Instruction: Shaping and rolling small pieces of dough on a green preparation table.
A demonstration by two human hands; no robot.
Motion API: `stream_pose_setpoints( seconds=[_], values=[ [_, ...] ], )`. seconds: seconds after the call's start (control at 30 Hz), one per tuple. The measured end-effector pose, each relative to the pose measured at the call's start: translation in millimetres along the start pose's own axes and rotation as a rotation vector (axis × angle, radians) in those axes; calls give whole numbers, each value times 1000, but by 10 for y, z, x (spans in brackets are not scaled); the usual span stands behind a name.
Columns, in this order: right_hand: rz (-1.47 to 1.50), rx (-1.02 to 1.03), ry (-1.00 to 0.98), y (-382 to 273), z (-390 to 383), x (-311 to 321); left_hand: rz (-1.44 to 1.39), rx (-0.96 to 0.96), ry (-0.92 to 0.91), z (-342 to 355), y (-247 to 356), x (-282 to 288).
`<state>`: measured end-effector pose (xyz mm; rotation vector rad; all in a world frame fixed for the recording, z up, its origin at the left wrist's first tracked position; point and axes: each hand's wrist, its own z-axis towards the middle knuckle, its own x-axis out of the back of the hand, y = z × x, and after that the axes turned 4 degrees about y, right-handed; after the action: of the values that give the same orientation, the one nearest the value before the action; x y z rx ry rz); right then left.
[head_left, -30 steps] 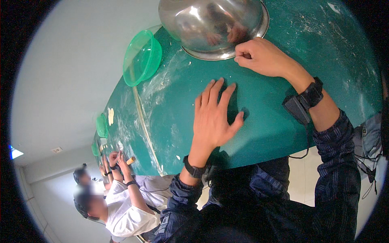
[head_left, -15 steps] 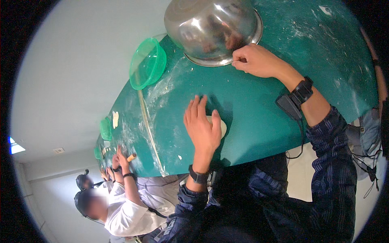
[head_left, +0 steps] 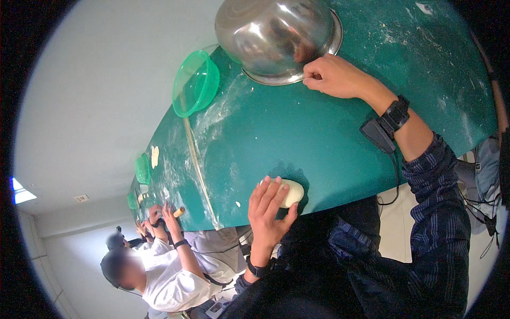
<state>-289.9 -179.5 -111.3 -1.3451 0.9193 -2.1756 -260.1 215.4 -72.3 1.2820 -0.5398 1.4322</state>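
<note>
A pale ball of dough (head_left: pixel 292 194) lies on the green table close to its near edge. My left hand (head_left: pixel 267 204) rests against the dough's left side, fingers bent over its top and thumb at its near side. Farther off, a shiny metal bowl (head_left: pixel 276 37) lies bottom up, its outer wall facing me. At the bowl's near rim, my right hand (head_left: pixel 332 74) is closed, its thumb and fingers pinching the edge. Part of the dough is hidden under my left fingers.
A green plastic basin (head_left: pixel 196 85) stands at the table's far left edge. A flour-dusted strip (head_left: pixel 196 170) crosses the green table (head_left: pixel 329 154). Down the left, a co-worker in a white shirt (head_left: pixel 172 279) works near a wooden rolling pin (head_left: pixel 179 212) and a smaller green container (head_left: pixel 142 169).
My left hand has drawn the dough toward me, closer to the near table edge, showing more of it. My right hand stays at the bowl's rim.
</note>
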Motion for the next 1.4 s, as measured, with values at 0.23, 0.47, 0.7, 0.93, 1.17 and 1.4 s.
stream_pose_setpoints(
  seconds=[0.23, 0.47, 0.7, 0.93, 1.17, 1.4],
  values=[
    [-12, 3, -5, -47, -7, 0, 172, 54, -275, 278, 242, -66],
    [-8, -5, 15, -5, -14, -58, 245, -28, -251, 764, 331, -302],
    [-11, 7, 33, -17, -2, -44, 153, -55, -209, 1329, 216, -568],
    [-7, 2, 30, 25, 19, -76, -201, 12, 108, 1866, -430, -804],
    [27, -21, 37, 66, 8, -87, -389, -73, 179, 1503, -322, -613],
    [16, -24, 16, -11, 31, -29, 39, -215, -176, 686, -75, -204]
  ],
)
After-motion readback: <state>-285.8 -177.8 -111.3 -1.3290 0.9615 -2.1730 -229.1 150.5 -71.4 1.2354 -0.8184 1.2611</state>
